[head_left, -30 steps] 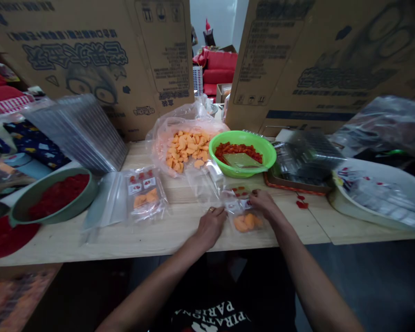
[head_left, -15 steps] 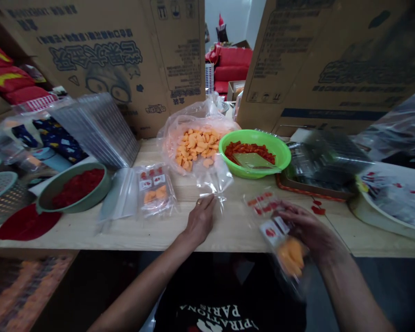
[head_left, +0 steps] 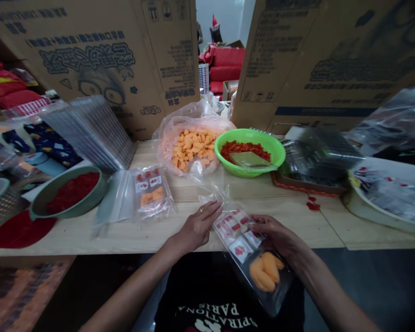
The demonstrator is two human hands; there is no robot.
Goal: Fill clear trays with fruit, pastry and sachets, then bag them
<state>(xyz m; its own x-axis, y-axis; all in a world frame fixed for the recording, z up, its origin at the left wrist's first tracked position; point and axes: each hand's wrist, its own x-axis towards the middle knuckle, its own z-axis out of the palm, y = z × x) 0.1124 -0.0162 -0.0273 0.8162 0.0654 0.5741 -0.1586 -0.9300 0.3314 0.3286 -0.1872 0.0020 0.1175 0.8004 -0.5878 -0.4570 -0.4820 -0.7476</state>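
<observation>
Clear pack [head_left: 251, 259], right edge gripped by right hand [head_left: 279, 236]

Behind the pale wood-grain desk [head_left: 185, 196] stand two large printed cardboard panels [head_left: 100, 55], the gap between them showing stacked red bundles [head_left: 226, 73] and a pale bluish wall [head_left: 223, 20], with dim grey floor [head_left: 370, 281] below.

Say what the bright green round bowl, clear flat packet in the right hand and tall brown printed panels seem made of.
Green bowl: probably smooth plastic, given its even colour. Clear packet: likely glossy plastic, see-through with glare. Brown panels: apparently matte cardboard, dull and box-printed.
</observation>
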